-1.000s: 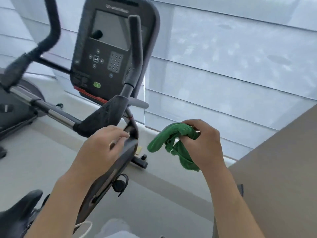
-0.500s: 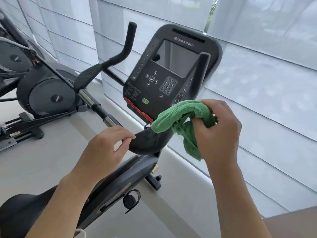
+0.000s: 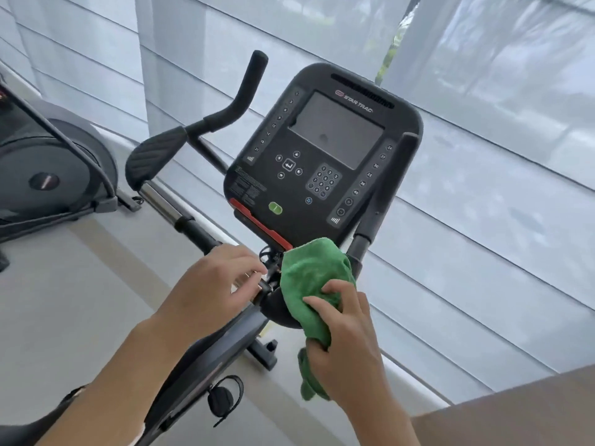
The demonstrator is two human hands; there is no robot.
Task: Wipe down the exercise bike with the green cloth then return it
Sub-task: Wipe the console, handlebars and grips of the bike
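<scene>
R hand [image 3: 346, 336] grips the cloth [image 3: 310, 278], fingers curled over the bunched green fabric, thumb side tucked under; the top of the wad is pressed onto the right elbow pad [image 3: 280, 312] of the bike, just below the console [image 3: 322, 156]. A tail of cloth hangs down past the wrist. L hand [image 3: 212, 291] has loosely bent fingers, tips at the stem hardware beside the pad; can't tell if it pinches anything or just steadies, looks like light contact only.

Step in hand, as I read it: wiping the right pad, early in the job. Console, left pad [image 3: 154, 156], both upright grips and the saddle at the bottom-left edge seem not yet done.

To do it well:
- Spread the wad flatter so more fabric meets the pad; a tight ball only cleans a narrow strip.
- Wipe w/ firm strokes front to back, then wrap round the underside and edges.
- Keep the hanging tail clear of the cables and small fittings near the L fingertips; it could snag there.
- L hand should brace the frame so the bars don't swing under pressure.
- On the console go lighter over the keypad and green button, so nothing gets triggered.

Another machine [image 3: 48, 175] stands well apart at left, not part of this job.
</scene>
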